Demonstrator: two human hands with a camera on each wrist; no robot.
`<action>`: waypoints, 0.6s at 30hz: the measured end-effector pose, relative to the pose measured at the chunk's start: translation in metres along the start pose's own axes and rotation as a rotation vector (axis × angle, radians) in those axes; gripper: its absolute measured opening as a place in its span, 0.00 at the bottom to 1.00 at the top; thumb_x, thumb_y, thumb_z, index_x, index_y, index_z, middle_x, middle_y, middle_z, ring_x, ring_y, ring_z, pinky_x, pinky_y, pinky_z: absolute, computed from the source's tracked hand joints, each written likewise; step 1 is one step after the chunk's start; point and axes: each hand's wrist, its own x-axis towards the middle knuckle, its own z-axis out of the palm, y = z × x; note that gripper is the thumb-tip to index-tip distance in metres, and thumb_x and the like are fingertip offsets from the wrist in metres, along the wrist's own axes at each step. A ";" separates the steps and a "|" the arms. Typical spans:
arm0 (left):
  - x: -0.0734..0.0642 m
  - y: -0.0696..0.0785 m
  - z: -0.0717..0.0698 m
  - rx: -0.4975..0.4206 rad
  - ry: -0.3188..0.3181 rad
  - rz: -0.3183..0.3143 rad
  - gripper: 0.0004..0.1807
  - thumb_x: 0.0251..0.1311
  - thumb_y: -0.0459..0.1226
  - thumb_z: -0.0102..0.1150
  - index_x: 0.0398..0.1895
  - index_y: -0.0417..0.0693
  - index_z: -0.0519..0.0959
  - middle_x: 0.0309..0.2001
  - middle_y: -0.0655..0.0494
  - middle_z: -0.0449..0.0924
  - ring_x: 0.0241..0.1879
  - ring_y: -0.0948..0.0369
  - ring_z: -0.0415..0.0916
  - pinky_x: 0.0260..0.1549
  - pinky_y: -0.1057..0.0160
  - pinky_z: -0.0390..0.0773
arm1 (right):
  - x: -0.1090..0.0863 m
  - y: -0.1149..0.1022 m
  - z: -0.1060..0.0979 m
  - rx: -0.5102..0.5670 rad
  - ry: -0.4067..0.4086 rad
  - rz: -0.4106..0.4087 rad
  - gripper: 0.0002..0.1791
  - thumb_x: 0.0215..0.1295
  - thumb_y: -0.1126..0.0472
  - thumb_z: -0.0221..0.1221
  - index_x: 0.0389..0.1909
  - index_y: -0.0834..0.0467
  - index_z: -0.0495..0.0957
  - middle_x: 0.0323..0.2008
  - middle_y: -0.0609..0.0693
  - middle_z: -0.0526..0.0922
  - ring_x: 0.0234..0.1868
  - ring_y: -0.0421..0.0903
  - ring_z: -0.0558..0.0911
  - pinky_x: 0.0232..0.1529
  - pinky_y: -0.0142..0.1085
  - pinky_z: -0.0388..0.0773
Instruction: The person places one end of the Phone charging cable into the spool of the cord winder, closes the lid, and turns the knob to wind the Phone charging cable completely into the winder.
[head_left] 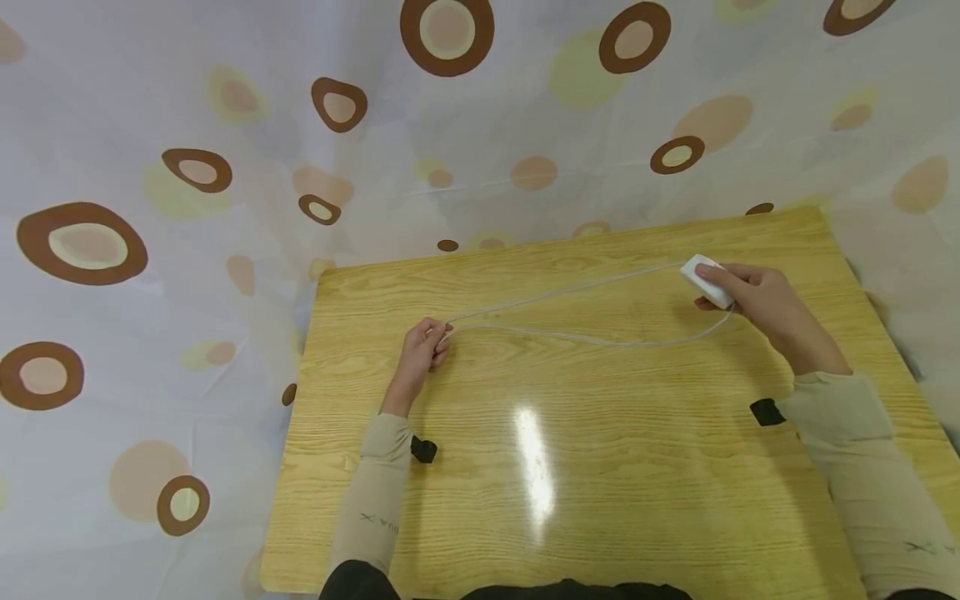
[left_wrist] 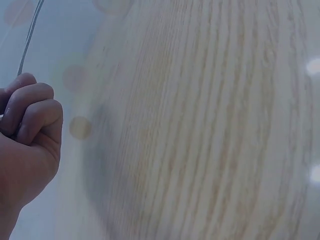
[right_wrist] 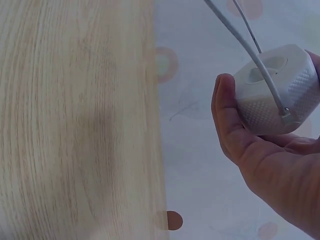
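My right hand (head_left: 772,304) grips a small white block (head_left: 707,281), thumb on top, fingers round its side. In the right wrist view the block (right_wrist: 280,90) shows diamond-textured sides and a round recess in one face. A thin white cord (head_left: 637,343) leaves its corner and sags leftward to my left hand (head_left: 423,350). A second strand runs straighter between block and left hand. My left fingers are curled round the cord; the part inside the hand is hidden. In the left wrist view the cord (left_wrist: 31,35) rises from the fist. Both hands are held over the table.
A wood-grain table (head_left: 480,483) lies under both hands, with a bright light reflection in its middle. A white curtain-like sheet (head_left: 510,125) with brown and yellow spots hangs behind the table and at its sides. Black wrist pieces (head_left: 767,412) stick out beside the sleeves.
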 end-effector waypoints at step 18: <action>-0.009 -0.008 -0.003 -0.140 0.148 0.007 0.17 0.85 0.38 0.42 0.54 0.28 0.72 0.18 0.63 0.56 0.14 0.70 0.51 0.15 0.70 0.54 | 0.002 0.004 0.007 -0.090 -0.050 -0.004 0.47 0.78 0.33 0.52 0.84 0.59 0.55 0.44 0.22 0.81 0.47 0.27 0.86 0.54 0.23 0.74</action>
